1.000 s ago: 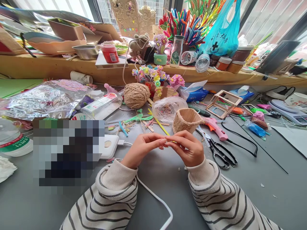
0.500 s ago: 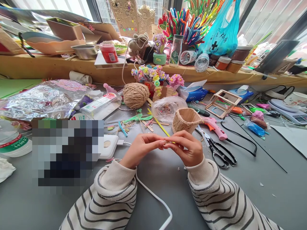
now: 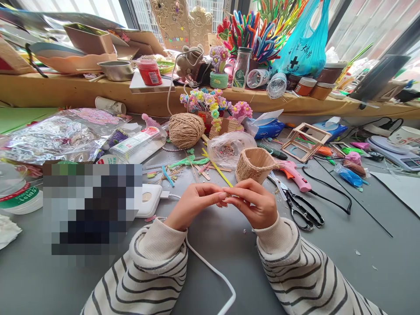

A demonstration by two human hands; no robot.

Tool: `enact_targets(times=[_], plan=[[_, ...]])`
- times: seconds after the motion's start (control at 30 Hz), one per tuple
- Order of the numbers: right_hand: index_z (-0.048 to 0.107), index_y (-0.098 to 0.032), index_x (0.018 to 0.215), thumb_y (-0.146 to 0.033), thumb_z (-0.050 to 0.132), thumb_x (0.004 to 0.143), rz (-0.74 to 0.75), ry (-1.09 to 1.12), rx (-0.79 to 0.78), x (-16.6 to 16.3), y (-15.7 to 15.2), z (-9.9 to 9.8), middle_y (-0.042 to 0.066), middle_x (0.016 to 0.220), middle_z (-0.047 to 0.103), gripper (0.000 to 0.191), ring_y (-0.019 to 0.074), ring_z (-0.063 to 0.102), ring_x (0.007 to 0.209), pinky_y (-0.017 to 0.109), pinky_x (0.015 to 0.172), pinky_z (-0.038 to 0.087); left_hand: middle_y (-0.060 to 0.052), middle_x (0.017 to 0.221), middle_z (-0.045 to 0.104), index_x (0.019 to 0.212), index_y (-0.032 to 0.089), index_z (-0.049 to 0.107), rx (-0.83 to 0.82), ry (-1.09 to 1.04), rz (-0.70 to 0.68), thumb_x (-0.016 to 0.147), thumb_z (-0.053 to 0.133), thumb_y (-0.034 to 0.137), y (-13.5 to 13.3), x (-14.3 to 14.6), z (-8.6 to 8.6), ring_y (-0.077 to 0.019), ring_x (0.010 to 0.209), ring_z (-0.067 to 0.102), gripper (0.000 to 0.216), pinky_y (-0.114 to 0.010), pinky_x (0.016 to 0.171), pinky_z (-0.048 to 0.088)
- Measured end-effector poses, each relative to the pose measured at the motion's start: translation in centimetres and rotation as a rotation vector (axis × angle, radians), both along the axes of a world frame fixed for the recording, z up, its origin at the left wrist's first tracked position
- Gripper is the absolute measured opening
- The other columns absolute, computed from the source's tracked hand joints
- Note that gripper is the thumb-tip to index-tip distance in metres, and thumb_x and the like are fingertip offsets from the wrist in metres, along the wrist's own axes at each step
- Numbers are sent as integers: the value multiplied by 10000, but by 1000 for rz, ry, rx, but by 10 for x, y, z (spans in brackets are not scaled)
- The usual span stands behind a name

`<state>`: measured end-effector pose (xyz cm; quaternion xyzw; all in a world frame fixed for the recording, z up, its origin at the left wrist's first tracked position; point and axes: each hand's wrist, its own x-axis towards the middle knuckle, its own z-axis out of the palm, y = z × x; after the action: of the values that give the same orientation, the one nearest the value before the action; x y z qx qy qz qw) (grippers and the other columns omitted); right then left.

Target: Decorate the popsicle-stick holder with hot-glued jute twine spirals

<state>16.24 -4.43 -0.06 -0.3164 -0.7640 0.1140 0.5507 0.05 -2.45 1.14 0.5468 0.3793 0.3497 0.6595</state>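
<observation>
My left hand [image 3: 193, 204] and my right hand [image 3: 255, 202] meet fingertip to fingertip over the grey table [image 3: 328, 271]. Both pinch a small thin yellow piece [image 3: 229, 190] between thumb and fingers; most of it is hidden by the fingers. Just beyond my right hand stands a small twine-wrapped basket [image 3: 256, 164]. A yellow stick [image 3: 219, 171] lies on the table behind my fingertips. Both arms wear white sleeves with dark stripes.
A ball of twine [image 3: 186, 130], a pink glue gun [image 3: 293, 174] and black scissors [image 3: 303, 212] lie near. A white cable [image 3: 210, 269] runs between my arms. A blurred patch [image 3: 92, 208] sits left. Pipe-cleaner flowers [image 3: 213, 103], jars and boxes crowd the wooden shelf [image 3: 82, 92].
Both hands have stayed together; the fingers shifted slightly on the small yellow piece. Nothing else moved.
</observation>
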Motion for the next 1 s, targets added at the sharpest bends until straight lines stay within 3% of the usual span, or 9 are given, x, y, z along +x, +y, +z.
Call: enact_targets(times=[0.6,1.0], plan=[[646,-156,852,-130,611,708,-46,-30,9,0,-1,1,29,693,548,150,85,522,578,197,490,474,6,597,621,653,140,644,-22,2,-15,654,651,250,-1,-1,3,-92,593,552,110,-216,633,430],[635,-174,930,-159,587,735,-3,-53,6,1,1,-1,39,724,559,202,97,536,616,209,510,483,33,536,560,592,134,599,-14,33,7,633,664,263,-1,0,2,-63,533,494,150,-179,555,393]])
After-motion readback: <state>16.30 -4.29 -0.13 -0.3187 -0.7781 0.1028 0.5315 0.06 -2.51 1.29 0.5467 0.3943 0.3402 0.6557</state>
